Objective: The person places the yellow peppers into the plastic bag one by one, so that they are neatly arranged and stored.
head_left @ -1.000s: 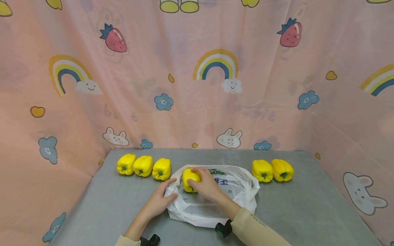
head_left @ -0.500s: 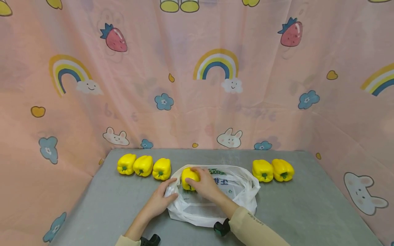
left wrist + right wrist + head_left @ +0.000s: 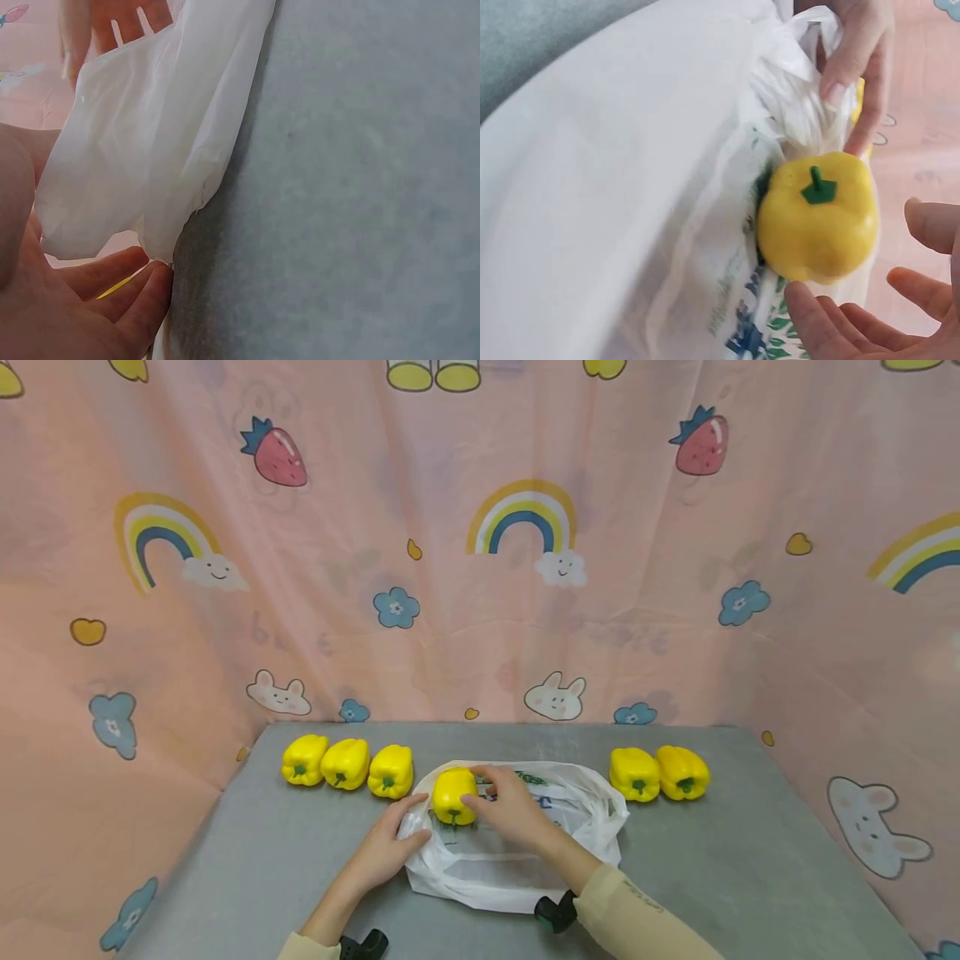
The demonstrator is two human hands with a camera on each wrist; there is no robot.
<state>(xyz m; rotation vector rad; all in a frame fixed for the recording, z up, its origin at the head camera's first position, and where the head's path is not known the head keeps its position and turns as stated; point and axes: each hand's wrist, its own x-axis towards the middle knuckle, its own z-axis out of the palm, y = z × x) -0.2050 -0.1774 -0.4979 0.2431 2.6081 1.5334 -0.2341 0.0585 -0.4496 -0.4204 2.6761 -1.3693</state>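
Observation:
A yellow bell pepper [image 3: 453, 793] with a green stem sits in the left part of the mouth of a white plastic bag [image 3: 510, 889]. My right hand [image 3: 513, 806] is beside the pepper on its right, fingers spread; in the right wrist view the fingers [image 3: 817, 322] are apart from it or barely at its side. At the bag's left rim, my left hand [image 3: 386, 847] holds the gathered plastic [image 3: 799, 90] between thumb and fingers. In the left wrist view the bag's wall hides part of that hand, and bent fingertips touch the plastic.
Three yellow bell peppers [image 3: 347, 764] line up on the grey table [image 3: 285, 852] at the back left. Two more yellow bell peppers [image 3: 633, 775] stand side by side right of the bag. A pink patterned curtain [image 3: 322, 577] hangs behind the table.
My right hand has let go of the bell pepper and drawn slightly right, its fingers opening. The pepper has shifted a little left within the bag. My left hand has stayed at the rim.

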